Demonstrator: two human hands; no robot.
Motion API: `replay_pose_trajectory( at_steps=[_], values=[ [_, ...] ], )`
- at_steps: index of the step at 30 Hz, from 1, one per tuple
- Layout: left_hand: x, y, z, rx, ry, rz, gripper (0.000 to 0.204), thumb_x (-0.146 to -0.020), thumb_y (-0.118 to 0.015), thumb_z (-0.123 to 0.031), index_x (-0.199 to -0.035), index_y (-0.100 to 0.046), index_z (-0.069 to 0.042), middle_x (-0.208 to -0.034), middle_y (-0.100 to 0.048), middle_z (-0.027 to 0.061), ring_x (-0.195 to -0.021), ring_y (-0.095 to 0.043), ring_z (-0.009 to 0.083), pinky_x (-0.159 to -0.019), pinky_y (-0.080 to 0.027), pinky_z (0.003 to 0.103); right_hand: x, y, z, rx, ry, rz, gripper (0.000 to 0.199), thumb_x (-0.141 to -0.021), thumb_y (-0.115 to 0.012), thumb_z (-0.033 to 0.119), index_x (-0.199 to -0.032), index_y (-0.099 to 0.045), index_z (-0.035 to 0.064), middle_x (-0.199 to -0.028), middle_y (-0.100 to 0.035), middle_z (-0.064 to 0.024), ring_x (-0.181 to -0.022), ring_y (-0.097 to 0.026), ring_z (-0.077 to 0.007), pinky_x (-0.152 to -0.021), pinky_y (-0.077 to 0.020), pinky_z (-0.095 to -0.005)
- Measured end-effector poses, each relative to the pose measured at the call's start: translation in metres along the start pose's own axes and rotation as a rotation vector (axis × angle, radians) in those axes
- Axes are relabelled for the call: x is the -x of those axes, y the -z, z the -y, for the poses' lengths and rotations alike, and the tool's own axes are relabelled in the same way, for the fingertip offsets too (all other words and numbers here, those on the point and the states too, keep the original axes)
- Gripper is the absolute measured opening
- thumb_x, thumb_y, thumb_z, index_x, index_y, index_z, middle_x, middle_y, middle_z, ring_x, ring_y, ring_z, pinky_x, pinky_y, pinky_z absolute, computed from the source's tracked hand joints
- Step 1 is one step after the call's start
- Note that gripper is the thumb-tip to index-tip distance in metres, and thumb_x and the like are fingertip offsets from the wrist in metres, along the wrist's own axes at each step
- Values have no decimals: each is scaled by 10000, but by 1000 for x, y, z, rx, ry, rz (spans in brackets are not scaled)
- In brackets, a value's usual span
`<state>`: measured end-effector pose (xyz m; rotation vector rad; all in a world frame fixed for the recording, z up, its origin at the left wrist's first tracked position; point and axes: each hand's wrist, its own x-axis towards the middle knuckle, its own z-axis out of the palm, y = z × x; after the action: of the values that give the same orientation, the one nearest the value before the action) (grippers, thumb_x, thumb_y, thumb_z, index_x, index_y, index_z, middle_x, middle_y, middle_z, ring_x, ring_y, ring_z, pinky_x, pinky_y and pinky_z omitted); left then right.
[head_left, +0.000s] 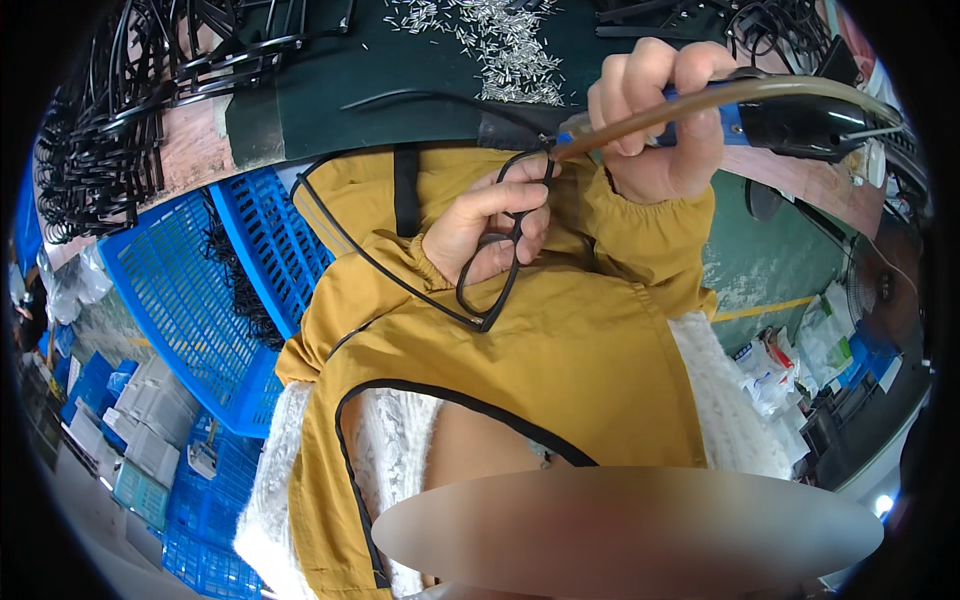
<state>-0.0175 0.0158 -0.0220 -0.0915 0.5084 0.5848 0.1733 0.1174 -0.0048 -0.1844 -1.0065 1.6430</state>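
Observation:
A black eyeglass frame is in my left hand, pinched between thumb and curled fingers. One temple stretches left across the yellow apron; the other reaches up over the table edge. My right hand wraps round a blue and black powered screwdriver. Its tip meets the frame near a hinge, just above my left fingers. A brownish tube runs along the screwdriver to that tip and partly hides it. The exact contact point is too small to make out.
Small silver metal pins or screws lie heaped on the dark green mat. Many black eyeglass frames are piled at the left, more at the far right. Blue plastic baskets stand below the table's left side.

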Motion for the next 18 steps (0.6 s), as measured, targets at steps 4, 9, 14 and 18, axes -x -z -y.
replay_pose_trajectory(
  at_steps=[4, 9, 14, 18],
  values=[
    [-3, -5, -1, -41, -14, -37, 380, -987, -621, -254, -1336, -539, -128, -707, -533, -10, -545, -518, 119, -475, -381, 250, 2, 1, 0, -26, -33, 61, 214, -1058, -592, 324, -1063, -473, 147, -819, -468, -21, -637, -448, -121, -514, -370, -232],
    [5, -25, -8, -135, -6, -211, 401, -965, -593, -208, -1339, -563, -67, -677, -577, 60, -556, -533, 148, -504, -398, 256, -13, -1, 8, -98, -22, -28, 251, -1060, -564, 351, -1086, -492, 112, -800, -453, 4, -633, -425, -94, -499, -359, -230],
    [95, -11, -51, -369, -866, -290, 709, -894, -593, -261, -1517, -374, -4, -935, -619, 88, -751, -623, 162, -556, -445, 248, -36, 35, 43, -10, 176, -406, 224, -1033, -574, 282, -1051, -609, 61, -759, -470, 5, -620, -423, -81, -499, -354, -200],
    [179, 12, -78, -728, -1597, -798, 547, -962, -587, -190, -1445, -404, -10, -909, -554, 68, -653, -573, 123, -435, -386, 212, -31, 70, 54, 98, 156, -452, 162, -1023, -585, 231, -1001, -584, 71, -767, -496, -11, -609, -451, -98, -519, -363, -229]
  ],
)
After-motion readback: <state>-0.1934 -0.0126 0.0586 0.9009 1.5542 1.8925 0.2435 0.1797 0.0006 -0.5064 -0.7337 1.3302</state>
